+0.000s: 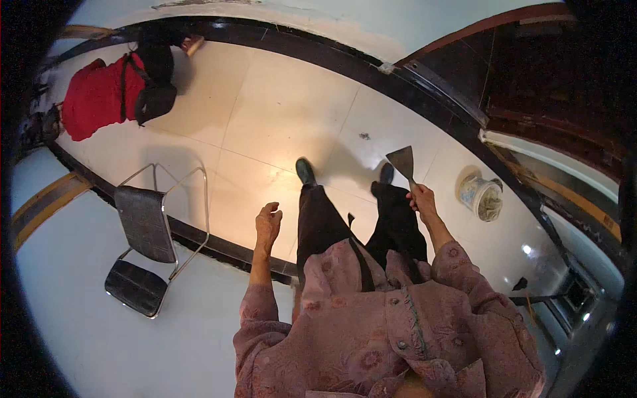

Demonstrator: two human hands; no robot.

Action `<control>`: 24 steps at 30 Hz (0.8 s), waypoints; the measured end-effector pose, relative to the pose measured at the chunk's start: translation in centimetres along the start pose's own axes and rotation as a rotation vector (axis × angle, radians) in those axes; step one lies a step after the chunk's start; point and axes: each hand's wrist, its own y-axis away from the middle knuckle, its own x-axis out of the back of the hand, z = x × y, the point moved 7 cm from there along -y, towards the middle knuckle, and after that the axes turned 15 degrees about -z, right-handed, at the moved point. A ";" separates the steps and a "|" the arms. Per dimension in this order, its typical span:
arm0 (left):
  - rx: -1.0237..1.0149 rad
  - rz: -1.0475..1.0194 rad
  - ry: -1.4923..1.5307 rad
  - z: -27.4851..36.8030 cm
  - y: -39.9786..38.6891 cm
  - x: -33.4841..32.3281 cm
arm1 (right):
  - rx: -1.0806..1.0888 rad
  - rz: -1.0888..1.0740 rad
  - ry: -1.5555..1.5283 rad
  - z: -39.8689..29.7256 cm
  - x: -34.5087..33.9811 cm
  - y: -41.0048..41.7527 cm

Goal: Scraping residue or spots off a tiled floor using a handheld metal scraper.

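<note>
My right hand (pixel 424 203) grips the handle of a wide-bladed putty knife (pixel 402 163). Its flared metal blade points away from me, over the tip of my right shoe (pixel 386 172). My left hand (pixel 268 224) hangs beside my left leg with loosely curled fingers and nothing visible in it. On the tiled floor (pixel 278 129) to my right stands a small plastic bucket (pixel 468 191) with greyish material inside. A small dark bit of debris (pixel 365 136) lies on the tiles ahead of my feet.
A person in a red top (pixel 97 97) bends low at the far left, one hand near the dark skirting. A metal-framed chair (pixel 144 224) stands by the left wall. Peeling paint (pixel 343 37) marks the wall ahead. A dark doorway (pixel 537 74) opens at upper right.
</note>
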 end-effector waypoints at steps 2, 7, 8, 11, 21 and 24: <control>0.006 0.023 0.009 1.7 -1.3 -1.7 | -0.021 -0.030 0.074 -0.8 1.4 -2.5; 0.041 0.052 0.194 3.6 -4.2 -11.6 | -0.059 -0.174 0.282 -2.0 6.3 -11.6; 0.040 0.068 0.224 3.3 -4.7 -14.6 | -0.057 -0.198 0.380 -2.1 7.6 -14.0; 0.134 -0.067 0.199 2.5 -5.9 -24.1 | -0.064 -0.265 0.507 -0.4 11.4 -21.2; 0.136 -0.498 -0.016 1.5 -15.1 -39.7 | -0.109 -0.346 0.706 8.0 21.9 -37.6; 0.133 -0.475 -0.125 0.4 -17.2 -39.4 | -0.115 -0.290 0.673 9.4 21.7 -39.4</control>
